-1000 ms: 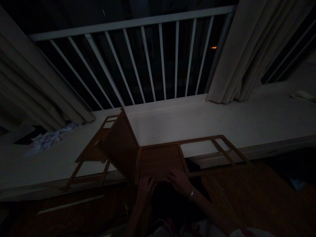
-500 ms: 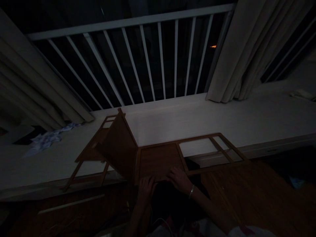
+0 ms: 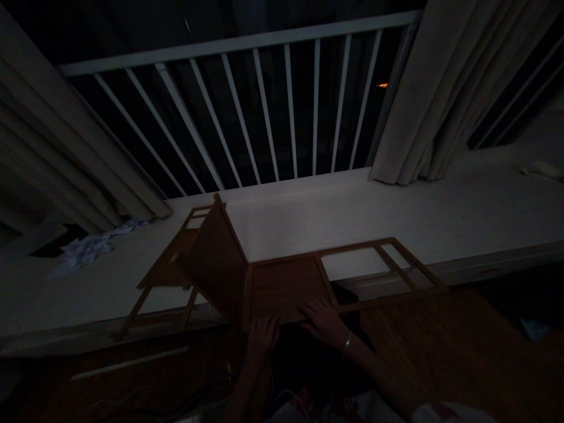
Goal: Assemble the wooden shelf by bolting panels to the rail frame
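In dim light, a brown wooden panel assembly lies on the pale sill: a solid centre panel, an open frame section to the right, and a raised angled panel to the left. My left hand rests on the near edge of the centre panel, fingers curled over it. My right hand, with a bracelet on the wrist, lies on the same edge, fingers spread flat.
A white railing with slanted bars stands behind the sill. Curtains hang at left and right. Crumpled paper lies on the sill at left. A dark wooden floor spreads below, with a thin pale strip.
Nothing has moved but the camera, which shifted slightly; both hands stay on the panel's near edge.
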Tool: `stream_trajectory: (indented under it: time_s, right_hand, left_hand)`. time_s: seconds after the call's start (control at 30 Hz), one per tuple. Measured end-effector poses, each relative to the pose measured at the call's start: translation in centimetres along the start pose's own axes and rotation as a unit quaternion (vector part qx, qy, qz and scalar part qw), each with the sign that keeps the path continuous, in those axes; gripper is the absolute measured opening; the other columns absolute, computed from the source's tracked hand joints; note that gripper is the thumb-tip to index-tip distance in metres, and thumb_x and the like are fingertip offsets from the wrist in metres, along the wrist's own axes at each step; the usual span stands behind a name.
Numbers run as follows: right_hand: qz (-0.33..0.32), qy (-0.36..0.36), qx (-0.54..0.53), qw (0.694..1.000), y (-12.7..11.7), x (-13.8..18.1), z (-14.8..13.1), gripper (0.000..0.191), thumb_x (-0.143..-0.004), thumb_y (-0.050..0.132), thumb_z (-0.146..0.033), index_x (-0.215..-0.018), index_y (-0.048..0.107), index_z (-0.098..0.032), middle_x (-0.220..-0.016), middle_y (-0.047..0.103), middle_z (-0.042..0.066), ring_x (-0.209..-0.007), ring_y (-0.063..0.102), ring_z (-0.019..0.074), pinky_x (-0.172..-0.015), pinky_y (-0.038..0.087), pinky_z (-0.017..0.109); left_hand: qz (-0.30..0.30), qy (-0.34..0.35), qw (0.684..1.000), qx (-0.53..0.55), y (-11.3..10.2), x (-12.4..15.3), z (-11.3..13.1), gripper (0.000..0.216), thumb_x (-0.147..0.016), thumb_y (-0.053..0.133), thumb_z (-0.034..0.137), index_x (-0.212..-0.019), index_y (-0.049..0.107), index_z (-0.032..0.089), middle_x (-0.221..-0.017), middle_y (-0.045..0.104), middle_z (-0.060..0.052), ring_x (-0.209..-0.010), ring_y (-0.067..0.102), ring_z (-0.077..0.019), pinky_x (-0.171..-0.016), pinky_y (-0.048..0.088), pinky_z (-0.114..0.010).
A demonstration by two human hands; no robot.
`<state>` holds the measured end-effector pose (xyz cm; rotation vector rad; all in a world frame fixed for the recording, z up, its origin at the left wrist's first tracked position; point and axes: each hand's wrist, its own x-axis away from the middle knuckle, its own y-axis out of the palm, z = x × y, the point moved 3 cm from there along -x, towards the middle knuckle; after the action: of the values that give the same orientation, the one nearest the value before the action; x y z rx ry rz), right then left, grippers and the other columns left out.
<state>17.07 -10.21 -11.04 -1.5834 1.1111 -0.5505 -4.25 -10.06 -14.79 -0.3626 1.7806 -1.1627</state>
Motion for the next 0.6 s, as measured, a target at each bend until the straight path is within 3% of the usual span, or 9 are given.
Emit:
stream_trajectory:
  time_s: [0.1,0.27,0.6]
  right_hand:
    - [0.018,0.012,0.011,1.0,-0.3,0.9,0.9,0.037,-0.084,0.054,-0.034,-0.118,0.05,-0.02,-0.109,0.058,0.009,-0.102,0.05,0.022,-0.088,0.034,0.037]
    - [0.021,-0.001,0.034,0.999,-0.2,1.8,2.0,0.026,-0.085,0.053,-0.028,-0.11,0.054,-0.02,-0.103,0.06,0.007,-0.099,0.051,0.021,-0.091,0.031,0.038]
    - [0.031,0.009,0.082,0.996,2.2,1.8,1.9,0.014,-0.085,0.051,-0.017,-0.096,0.059,-0.02,-0.097,0.06,0.005,-0.091,0.049,0.0191,-0.086,0.03,0.036]
  left_hand:
    - [0.01,0.006,1.0,-0.013,0.5,0.6,-0.2,0.028,-0.085,0.043,0.016,-0.109,0.057,0.017,-0.093,0.063,-0.008,-0.088,0.057,-0.0158,-0.083,0.041,-0.033]
    - [0.046,0.023,0.999,-0.007,1.2,1.2,-0.5,0.03,-0.085,0.042,0.013,-0.112,0.055,0.017,-0.091,0.063,-0.008,-0.087,0.058,-0.0157,-0.082,0.042,-0.032]
    - [0.02,-0.004,0.996,0.085,0.5,1.1,-0.7,0.037,-0.084,0.044,0.011,-0.12,0.049,0.017,-0.095,0.061,-0.008,-0.09,0.055,-0.0158,-0.079,0.044,-0.031]
